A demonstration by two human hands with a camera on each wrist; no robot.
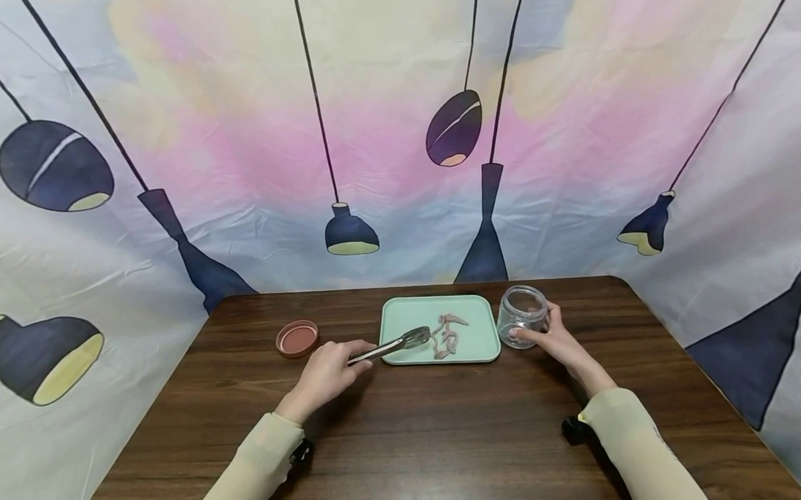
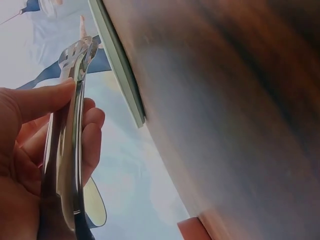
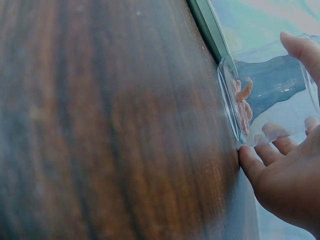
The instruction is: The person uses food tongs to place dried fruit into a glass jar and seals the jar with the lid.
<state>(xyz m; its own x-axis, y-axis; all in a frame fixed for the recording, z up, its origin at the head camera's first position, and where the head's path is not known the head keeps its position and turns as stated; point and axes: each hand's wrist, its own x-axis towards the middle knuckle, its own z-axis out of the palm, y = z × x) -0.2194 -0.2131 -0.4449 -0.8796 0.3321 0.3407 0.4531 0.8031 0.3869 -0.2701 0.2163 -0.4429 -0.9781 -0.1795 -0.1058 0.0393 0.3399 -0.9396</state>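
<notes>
My left hand holds metal tongs, thumb on one arm and fingers around the other in the left wrist view. The tongs' head is over the mint-green tray, just left of several pale pinkish-brown strips lying there. At the tray's right end stands an upright, lidless clear jar. My right hand grips it from the right, thumb at the front and fingers around the far side. In the right wrist view, a few similar strips lie on the jar's bottom.
A reddish-brown round lid lies on the dark wood table, left of the tray and beyond my left hand. Behind the table hangs a cloth printed with lamps.
</notes>
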